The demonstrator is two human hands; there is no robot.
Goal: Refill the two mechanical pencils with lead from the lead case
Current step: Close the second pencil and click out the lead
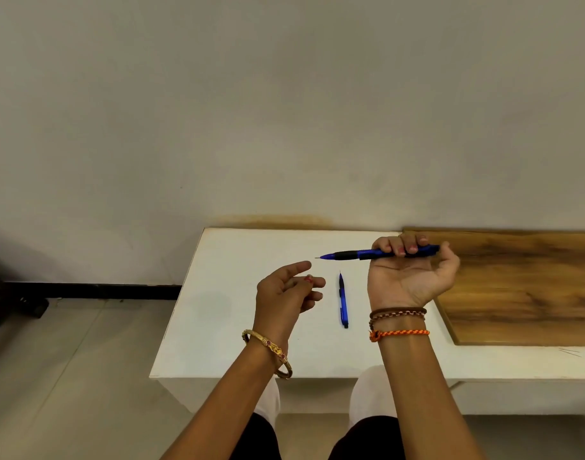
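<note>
One pencil held, one lying on the white table (pixel 218 327).
The left hand (pixel 289 290) hovers with loose, parted grip; the second pencil (pixel 343 302) lies between the hands; the right hand (pixel 412 272) clamps its grip on a blue pencil (pixel 354 254), tip pointing left.

Dim, soft even light; faint shadows; wide-angle edge warp.

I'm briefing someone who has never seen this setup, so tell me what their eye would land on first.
First, the right hand, raised palm-up over the white table, gripping a blue mechanical pencil level with its tip pointing left. Next, the second blue pencil lying on the table between the wrists, and the left hand, open and holding nothing that I can see. A wooden board covers the table's right side.
</note>
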